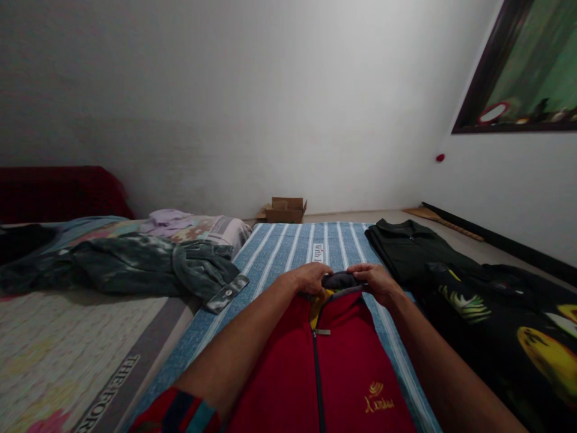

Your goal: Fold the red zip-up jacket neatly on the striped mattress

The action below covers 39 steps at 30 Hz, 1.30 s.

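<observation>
Cardboard box point(283, 216) stands open beyond red jacket point(347, 355).

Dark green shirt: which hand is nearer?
Right. The right hand grips the collar of the red jacket, just left of the shirt; the left hand grips the collar's left side, farther away.

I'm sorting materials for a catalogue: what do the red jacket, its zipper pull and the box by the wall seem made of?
Red jacket: matt fabric, from its soft, shineless surface; the fibre can't be told.
Zipper pull: probably dull metal, from its grey colour; possibly plastic.
Box: apparently cardboard, from its matt brown faces and open flaps.
</observation>
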Tool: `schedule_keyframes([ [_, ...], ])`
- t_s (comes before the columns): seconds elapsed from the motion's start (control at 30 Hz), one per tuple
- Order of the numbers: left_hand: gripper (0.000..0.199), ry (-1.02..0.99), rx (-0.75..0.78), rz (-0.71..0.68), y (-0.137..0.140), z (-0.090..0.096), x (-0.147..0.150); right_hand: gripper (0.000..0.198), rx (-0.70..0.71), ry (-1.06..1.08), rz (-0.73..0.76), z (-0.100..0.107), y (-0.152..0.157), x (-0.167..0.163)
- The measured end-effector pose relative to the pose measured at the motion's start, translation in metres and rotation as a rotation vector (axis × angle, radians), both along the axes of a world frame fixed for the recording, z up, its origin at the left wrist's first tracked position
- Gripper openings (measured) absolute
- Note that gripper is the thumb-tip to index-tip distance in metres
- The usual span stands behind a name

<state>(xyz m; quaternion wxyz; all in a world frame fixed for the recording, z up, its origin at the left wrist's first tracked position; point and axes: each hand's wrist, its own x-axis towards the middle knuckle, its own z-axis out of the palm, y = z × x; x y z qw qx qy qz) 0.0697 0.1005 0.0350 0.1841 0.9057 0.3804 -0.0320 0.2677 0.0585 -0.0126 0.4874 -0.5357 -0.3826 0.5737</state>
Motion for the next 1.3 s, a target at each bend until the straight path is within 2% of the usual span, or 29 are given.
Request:
schedule_keyframes([
  [0.23, 0.049, -0.075, -0.08, 0.05, 0.008, -0.018, 0.009, 0.017, 0.029, -0.022, 0.001, 0.001, 0.0, -0.002],
  [0.47, 0.03, -0.066, -0.057, 0.035, 0.007, -0.015, 0.007, 0.023, 0.039, -0.171, -0.086, 0.011, -0.011, -0.004],
  [0.57, 0.02, -0.058, -0.074, 0.06, 0.004, -0.015, 0.007, 0.019, 0.009, -0.202, -0.112, 0.013, -0.016, -0.005],
  [0.67, 0.017, -0.07, -0.068, 0.079, 0.002, -0.018, 0.007, 0.016, -0.047, -0.159, -0.128, 0.011, -0.018, -0.006],
  [0.9, 0.02, -0.018, -0.028, 0.085, 0.005, -0.025, 0.009, 0.033, -0.174, 0.102, -0.18, 0.005, -0.018, -0.007],
  [1.03, 0.022, 0.019, 0.073, 0.119, 0.0, -0.026, 0.012, 0.041, -0.192, 0.206, -0.189, 0.004, -0.019, -0.009],
  [1.2, 0.03, -0.018, 0.33, 0.246, -0.026, -0.018, 0.025, 0.042, -0.198, 0.248, -0.221, 0.0, -0.019, -0.011],
  [1.3, 0.025, -0.088, 0.331, 0.325, -0.047, -0.011, 0.036, 0.044, -0.195, 0.26, -0.229, -0.003, -0.018, -0.01],
])
